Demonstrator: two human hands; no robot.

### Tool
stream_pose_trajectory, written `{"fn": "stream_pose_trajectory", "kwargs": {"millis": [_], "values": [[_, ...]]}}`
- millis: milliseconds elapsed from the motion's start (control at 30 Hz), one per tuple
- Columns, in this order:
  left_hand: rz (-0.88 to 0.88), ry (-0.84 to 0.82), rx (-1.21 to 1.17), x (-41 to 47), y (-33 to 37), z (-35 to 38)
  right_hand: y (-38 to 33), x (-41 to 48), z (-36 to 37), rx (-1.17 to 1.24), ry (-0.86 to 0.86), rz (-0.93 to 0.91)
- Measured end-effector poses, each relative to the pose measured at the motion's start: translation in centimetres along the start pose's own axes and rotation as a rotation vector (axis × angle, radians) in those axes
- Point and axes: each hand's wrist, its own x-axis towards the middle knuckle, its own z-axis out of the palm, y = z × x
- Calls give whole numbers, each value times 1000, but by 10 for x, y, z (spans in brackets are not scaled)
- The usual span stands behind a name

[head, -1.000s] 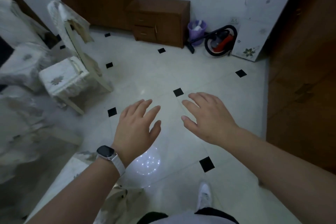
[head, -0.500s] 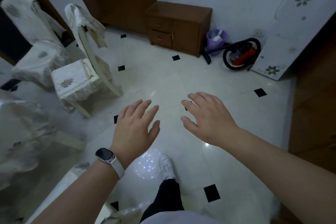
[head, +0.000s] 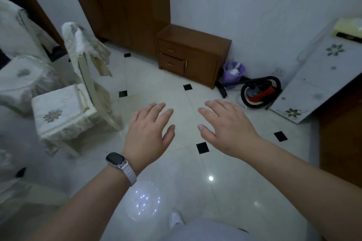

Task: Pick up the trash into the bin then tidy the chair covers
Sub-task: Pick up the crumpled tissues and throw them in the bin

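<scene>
Hovering above the floor, left hand and right hand are held flat, spread, empty; the rumpled chair cover at far left is presumably sought.

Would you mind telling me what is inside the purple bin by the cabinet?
The purple bin holds some whitish trash, visible near its rim; what the pieces are is unclear. Anything deeper is hidden by its wall.

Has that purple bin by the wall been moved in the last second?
No. The purple bin still stands between the brown cabinet and the red vacuum cleaner; only the head camera has shifted.
</scene>
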Motion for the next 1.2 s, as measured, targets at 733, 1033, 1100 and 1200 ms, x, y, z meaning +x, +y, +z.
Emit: {"fn": "stream_pose_trajectory", "kwargs": {"millis": [733, 1033, 1100, 1200], "values": [[-244, -82, 151, 259, -89, 134, 184, 291, 146, 211, -33, -173], [-333, -73, 208, 344, -123, 167, 235, 401, 175, 243, -63, -285], [-353, -72, 222, 354, -143, 173, 233, 425, 185, 250, -57, -323], [-366, -42, 219, 368, -174, 187, 229, 463, 202, 266, -53, -351]]}}
